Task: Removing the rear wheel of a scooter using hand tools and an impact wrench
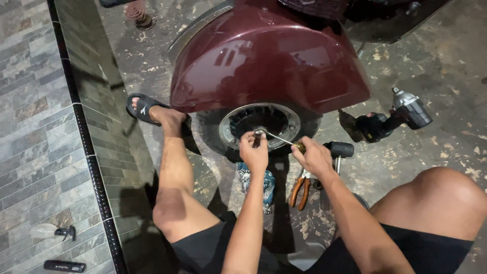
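I sit on the floor facing a maroon scooter's fender and its wheel with a silver rim. My left hand pinches something small at the wheel's hub; what it holds is hidden by the fingers. My right hand grips the handle of a thin screwdriver. Its shaft points left to the hub, right beside my left fingers.
Orange-handled pliers and a black rubber mallet lie on the floor under my right hand. A cordless impact wrench rests to the right. A patterned rag lies below the wheel. A tiled wall runs along the left.
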